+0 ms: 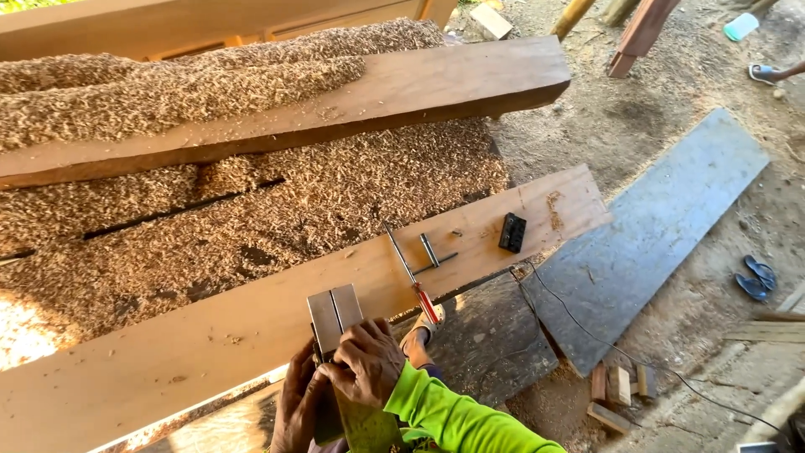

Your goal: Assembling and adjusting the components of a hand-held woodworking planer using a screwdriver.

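Hands, left (295, 394) and right (367, 359), fingers clamped on metal hinge (334, 317) at plank's (210, 335) near edge (screwdriver (412, 277) just beside).

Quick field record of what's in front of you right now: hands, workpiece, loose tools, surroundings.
hands: left hand and right hand both grip a metal block at the plank's near edge
workpiece: long wooden plank
loose tools on plank: red-handled screwdriver, T-shaped metal key, small black block
behind: thick beam, wood shavings
ground: grey board, thin cable
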